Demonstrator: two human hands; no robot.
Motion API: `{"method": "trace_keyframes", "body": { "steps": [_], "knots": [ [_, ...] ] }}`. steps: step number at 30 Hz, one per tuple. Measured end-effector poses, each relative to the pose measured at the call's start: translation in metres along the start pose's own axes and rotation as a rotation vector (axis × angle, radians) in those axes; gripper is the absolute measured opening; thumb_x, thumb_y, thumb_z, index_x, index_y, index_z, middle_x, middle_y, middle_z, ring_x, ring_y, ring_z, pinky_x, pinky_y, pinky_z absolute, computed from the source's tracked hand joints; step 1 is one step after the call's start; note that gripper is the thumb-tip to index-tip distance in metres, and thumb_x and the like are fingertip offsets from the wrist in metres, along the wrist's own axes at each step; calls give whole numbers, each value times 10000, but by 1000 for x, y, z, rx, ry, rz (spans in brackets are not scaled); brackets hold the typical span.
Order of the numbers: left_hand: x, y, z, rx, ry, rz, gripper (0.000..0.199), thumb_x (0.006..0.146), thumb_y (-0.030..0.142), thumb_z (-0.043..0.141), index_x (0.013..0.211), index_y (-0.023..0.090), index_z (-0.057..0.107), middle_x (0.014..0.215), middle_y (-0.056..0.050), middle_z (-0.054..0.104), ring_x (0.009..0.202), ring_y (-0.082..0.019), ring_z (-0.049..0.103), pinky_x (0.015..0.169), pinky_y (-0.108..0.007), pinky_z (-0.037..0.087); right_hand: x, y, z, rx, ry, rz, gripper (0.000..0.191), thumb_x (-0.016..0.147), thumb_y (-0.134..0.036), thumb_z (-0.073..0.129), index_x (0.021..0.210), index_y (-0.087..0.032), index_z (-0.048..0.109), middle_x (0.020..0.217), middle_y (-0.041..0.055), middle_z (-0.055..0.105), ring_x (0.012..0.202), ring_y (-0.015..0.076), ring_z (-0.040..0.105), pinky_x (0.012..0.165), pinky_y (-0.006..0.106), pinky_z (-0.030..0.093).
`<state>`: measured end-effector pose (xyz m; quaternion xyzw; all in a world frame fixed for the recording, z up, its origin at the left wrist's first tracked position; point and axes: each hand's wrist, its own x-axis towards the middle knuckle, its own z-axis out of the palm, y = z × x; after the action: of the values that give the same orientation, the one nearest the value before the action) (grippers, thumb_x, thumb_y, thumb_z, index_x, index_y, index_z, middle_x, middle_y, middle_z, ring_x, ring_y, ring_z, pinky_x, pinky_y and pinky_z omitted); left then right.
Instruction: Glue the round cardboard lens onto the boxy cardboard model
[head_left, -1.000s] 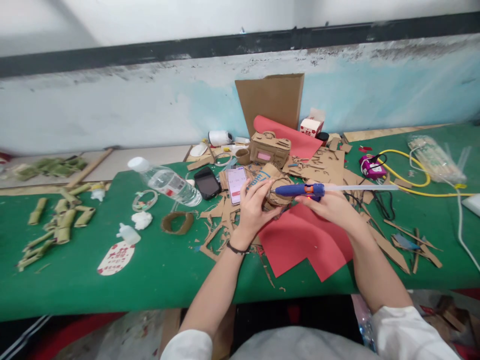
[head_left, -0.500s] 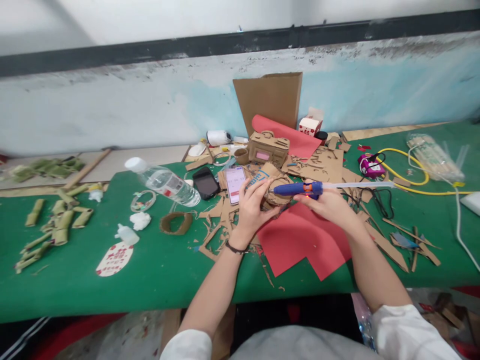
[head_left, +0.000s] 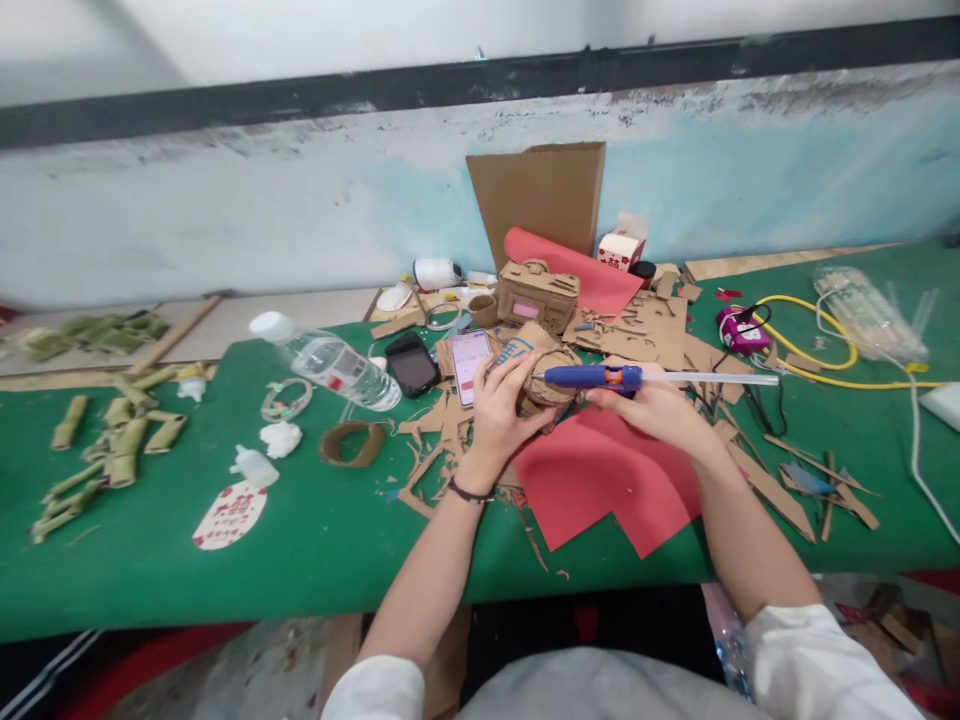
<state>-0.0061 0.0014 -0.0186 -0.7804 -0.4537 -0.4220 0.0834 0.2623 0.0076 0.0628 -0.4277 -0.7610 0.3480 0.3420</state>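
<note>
My right hand (head_left: pixel 645 408) is closed round a blue hot glue gun (head_left: pixel 592 377), with a long pale glue stick (head_left: pixel 712 379) out of its back end. The nozzle points left, at a round cardboard piece (head_left: pixel 551 378) with blue lettering; whether it touches cannot be made out. My left hand (head_left: pixel 504 405) grips that piece from the left side, partly hiding it. Just behind my left fingers lies a lit phone (head_left: pixel 469 362). Red paper (head_left: pixel 600 480) is spread beneath my right hand, among cardboard scraps (head_left: pixel 435 450).
Behind my hands stands a cardboard camera-shaped model (head_left: pixel 536 298). A water bottle (head_left: pixel 337 370), a dark phone (head_left: pixel 412 365) and a cardboard ring (head_left: pixel 352 445) lie to the left. At right, a yellow cable (head_left: pixel 840 365) loops near a purple plug adapter (head_left: pixel 742 330).
The glue gun and its glue stick have shifted slightly left, with my right hand. The cardboard piece has turned a little in my left hand.
</note>
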Motion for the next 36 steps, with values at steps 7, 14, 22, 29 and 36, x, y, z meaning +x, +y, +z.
{"method": "trace_keyframes", "body": {
  "steps": [7, 14, 22, 29, 36],
  "knots": [
    [0, -1, 1, 10, 17, -33, 789, 913, 514, 837, 1584, 228, 536, 1446, -154, 746, 1336, -340, 715, 1304, -617, 389, -2, 7, -3, 29, 17, 63, 439, 947, -652, 744, 844, -225, 751, 764, 47, 777, 764, 259, 727, 691, 338, 544],
    [-1, -2, 2, 30, 4, -58, 781, 918, 533, 836, 1575, 228, 544, 1445, -157, 746, 1335, -333, 716, 1308, -603, 394, -2, 8, 1, -70, 60, 90, 533, 921, -736, 705, 803, -219, 749, 686, 54, 727, 780, 290, 742, 685, 349, 536],
    [0, -3, 3, 1, 13, -63, 771, 928, 521, 832, 1582, 227, 549, 1442, -154, 751, 1330, -329, 717, 1309, -590, 394, -1, 12, 9, -161, 113, 34, 534, 941, -743, 704, 890, -223, 812, 761, 73, 773, 795, 302, 758, 742, 369, 563],
    [-2, -5, 4, 8, 7, -74, 771, 925, 527, 830, 1577, 215, 560, 1444, -155, 748, 1340, -330, 706, 1313, -584, 389, -1, 15, 12, -181, 113, -44, 476, 988, -684, 703, 934, -231, 838, 815, 64, 799, 807, 288, 751, 782, 360, 562],
    [-2, -7, 5, -13, 49, -38, 769, 918, 459, 840, 1587, 223, 544, 1435, -146, 752, 1332, -330, 708, 1311, -577, 393, -3, 11, 15, -249, 147, -57, 532, 999, -725, 662, 880, -225, 803, 821, 80, 776, 755, 275, 719, 724, 365, 520]
  ]
}}
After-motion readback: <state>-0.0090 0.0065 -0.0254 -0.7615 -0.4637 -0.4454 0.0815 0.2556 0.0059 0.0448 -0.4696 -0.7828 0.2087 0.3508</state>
